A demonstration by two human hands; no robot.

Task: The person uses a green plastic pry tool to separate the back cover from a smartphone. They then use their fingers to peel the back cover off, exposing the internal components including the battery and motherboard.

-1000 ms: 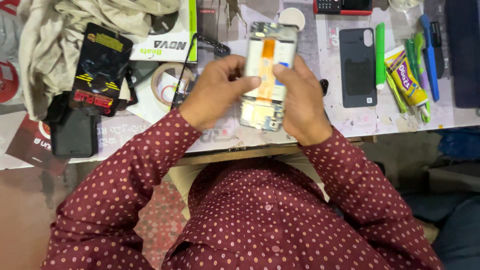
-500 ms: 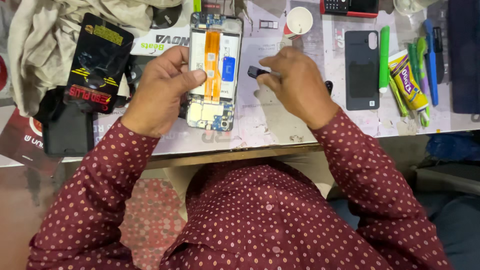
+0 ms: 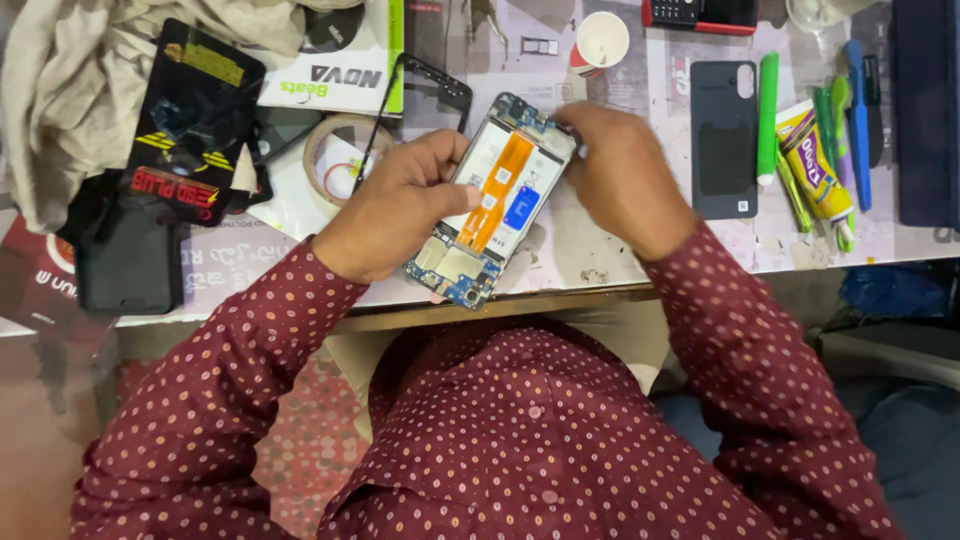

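Note:
An opened phone (image 3: 500, 200), back cover off, shows a white battery, an orange flex cable and blue circuit boards at both ends. It lies tilted over the workbench's near edge. My left hand (image 3: 400, 205) grips its left side, thumb resting across the battery. My right hand (image 3: 620, 175) has its fingers closed on the phone's upper right corner; whether a small tool is pinched there cannot be seen.
A black phone back cover (image 3: 725, 135) lies right of my hands, then green and blue tools (image 3: 768, 115) and a yellow glue tube (image 3: 815, 165). A paper cup (image 3: 600, 42) stands behind. A black frame (image 3: 415, 100), tape roll (image 3: 335, 160), black pouch (image 3: 190, 110) and cloth (image 3: 60, 110) lie left.
The phone went from upright to tilted, its lower end swinging towards my left. My right hand, off to the side half a second ago, came back onto its upper right corner.

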